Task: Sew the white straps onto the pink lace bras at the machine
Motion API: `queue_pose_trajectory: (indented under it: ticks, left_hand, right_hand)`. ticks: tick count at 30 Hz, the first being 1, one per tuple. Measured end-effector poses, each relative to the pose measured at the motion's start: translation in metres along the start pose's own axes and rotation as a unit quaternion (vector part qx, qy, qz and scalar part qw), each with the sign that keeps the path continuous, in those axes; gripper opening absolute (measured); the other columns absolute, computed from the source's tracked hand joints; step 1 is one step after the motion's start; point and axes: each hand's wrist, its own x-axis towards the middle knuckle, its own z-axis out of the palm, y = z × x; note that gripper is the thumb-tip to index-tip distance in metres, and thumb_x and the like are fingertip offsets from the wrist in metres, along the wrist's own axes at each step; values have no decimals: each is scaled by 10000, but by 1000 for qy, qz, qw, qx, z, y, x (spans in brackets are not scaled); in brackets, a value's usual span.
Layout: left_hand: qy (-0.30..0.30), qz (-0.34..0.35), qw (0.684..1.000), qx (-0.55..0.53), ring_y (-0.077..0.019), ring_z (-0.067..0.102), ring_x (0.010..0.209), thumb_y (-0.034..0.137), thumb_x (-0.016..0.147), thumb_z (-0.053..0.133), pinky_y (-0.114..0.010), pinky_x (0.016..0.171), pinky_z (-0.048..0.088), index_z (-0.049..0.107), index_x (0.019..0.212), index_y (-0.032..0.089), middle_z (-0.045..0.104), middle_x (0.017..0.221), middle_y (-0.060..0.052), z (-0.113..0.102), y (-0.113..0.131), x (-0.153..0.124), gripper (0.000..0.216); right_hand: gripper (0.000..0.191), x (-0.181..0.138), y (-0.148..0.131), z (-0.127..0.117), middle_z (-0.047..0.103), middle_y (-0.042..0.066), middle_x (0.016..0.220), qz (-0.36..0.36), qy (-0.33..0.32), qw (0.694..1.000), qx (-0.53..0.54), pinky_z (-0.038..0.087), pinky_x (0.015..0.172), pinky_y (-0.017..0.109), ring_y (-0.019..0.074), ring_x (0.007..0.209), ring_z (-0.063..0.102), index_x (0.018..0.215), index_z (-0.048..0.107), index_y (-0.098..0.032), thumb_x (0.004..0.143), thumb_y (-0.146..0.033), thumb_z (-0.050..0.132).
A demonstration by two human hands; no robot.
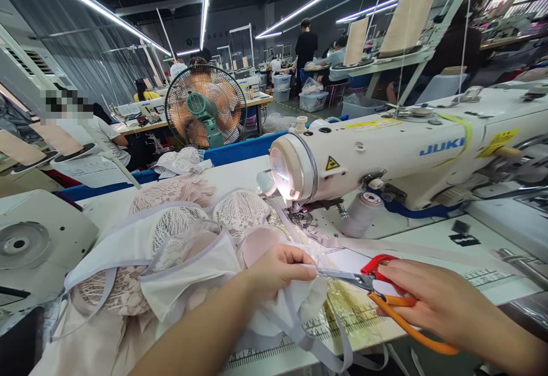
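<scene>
My left hand (276, 270) is closed in a pinch on white lace garment fabric (201, 273) near the front of the sewing table. My right hand (432, 299) grips scissors (377, 284) with red and orange handles. Their metal blades point left and meet the fabric right at my left fingertips. A pile of white and pale pink lace bra pieces (171, 233) lies to the left of my hands, with white straps (317, 342) trailing over the table's front edge. Just behind the scissors is the needle area (302, 216) of the white JUKI sewing machine (406, 148).
A white thread spool (359, 213) stands under the machine arm. A round fan (204, 106) sits behind a blue divider (240, 149). Another machine's base (34, 245) is at the left. Other people work at tables farther back. A printed ruler (342, 319) runs along the table front.
</scene>
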Motion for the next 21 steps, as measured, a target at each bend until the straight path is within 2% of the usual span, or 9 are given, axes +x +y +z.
queue_pose_trajectory:
  ticks: [8, 21]
  left_hand:
    - [-2, -4, 1000, 4, -62, 430, 508, 287, 514, 757, -206, 508, 292, 614, 619, 111, 523, 554, 19, -1, -2, 1, 250]
    - [12, -1, 1000, 2, -75, 455, 532, 311, 486, 776, -218, 539, 316, 621, 618, 113, 545, 566, 13, -1, -1, 0, 284]
  right_hand:
    - [252, 2, -3, 0, 664, 61, 788, 9, 6, 1000, 9, 479, 537, 308, 237, 686, 630, 878, 613, -201, 744, -412, 588]
    - [240, 8, -4, -4, 627, 40, 690, 20, -22, 1000, 6, 412, 482, 275, 202, 599, 587, 828, 604, -204, 762, -433, 573]
